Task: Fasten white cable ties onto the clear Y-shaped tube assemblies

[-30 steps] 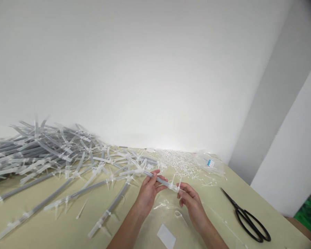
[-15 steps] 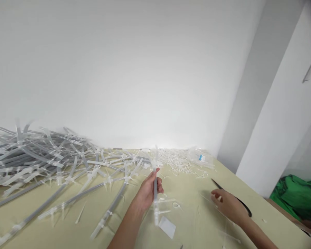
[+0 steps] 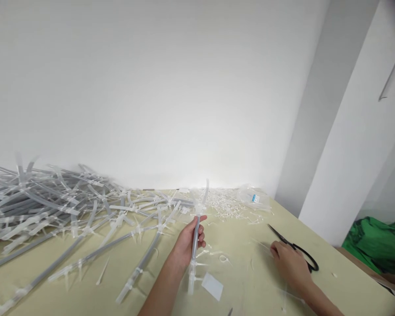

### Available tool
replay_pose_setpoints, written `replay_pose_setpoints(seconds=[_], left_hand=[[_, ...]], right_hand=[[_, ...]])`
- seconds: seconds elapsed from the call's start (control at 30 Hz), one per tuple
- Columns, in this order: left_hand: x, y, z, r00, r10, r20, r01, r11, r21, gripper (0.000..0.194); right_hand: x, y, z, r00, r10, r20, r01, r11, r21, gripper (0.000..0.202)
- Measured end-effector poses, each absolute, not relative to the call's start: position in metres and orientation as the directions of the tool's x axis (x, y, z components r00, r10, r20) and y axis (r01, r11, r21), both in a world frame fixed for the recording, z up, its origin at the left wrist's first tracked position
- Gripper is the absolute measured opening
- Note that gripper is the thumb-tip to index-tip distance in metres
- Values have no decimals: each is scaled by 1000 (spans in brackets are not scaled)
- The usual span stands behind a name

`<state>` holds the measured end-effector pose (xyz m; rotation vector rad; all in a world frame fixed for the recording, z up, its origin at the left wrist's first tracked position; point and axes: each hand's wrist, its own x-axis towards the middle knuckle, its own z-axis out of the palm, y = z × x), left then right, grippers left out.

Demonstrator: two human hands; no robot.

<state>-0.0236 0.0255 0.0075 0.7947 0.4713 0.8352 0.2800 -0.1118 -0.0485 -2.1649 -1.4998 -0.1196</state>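
My left hand (image 3: 188, 239) is wrapped round a grey tube (image 3: 195, 245) with translucent fittings at both ends and thin ties sticking out near its lower end. The tube stands nearly upright in the view. My right hand (image 3: 289, 263) is low over the table at the right, fingers closed; a thin clear strip (image 3: 261, 244) runs out from its fingertips. Just beyond that hand lie black-handled scissors (image 3: 294, 246), partly covered by it. A small white card (image 3: 212, 286) rests right of the tube's lower end.
A large pile of grey tubes (image 3: 46, 197) fills the table's left, with more tube pieces nearer me. White ties (image 3: 227, 204) are heaped at the back beside a clear bag (image 3: 261, 202). Green cloth (image 3: 377, 241) lies beyond the right edge.
The held tube has tilted, its top moving right and its lower end left. My right hand has shifted slightly toward me and its fingers have closed, showing more of the scissors.
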Motion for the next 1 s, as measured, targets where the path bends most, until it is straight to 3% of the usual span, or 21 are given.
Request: replay_pose_setpoints(seconds=[0.23, 0.47, 0.73, 0.9, 1.0], left_hand=[[-22, 26, 6, 615, 787, -42, -466, 406, 786, 46], [-14, 9, 15, 680, 729, 77, -452, 334, 827, 36], [-11, 3, 15, 728, 684, 43, -395, 368, 842, 36], [-8, 3, 15, 735, 675, -63, -357, 464, 811, 30], [-4, 6, 9, 728, 671, -139, -324, 516, 793, 42]], right_hand=[[266, -101, -36, 423, 835, 351, 759, -116, -640, 24], [212, -59, -9, 401, 880, 253, 346, 111, -932, 35], [153, -10, 7, 240, 943, 229, -115, 262, -958, 23], [143, -5, 2, 181, 960, 214, -205, 250, -946, 24], [142, -7, -5, 155, 964, 217, -201, 245, -948, 26]])
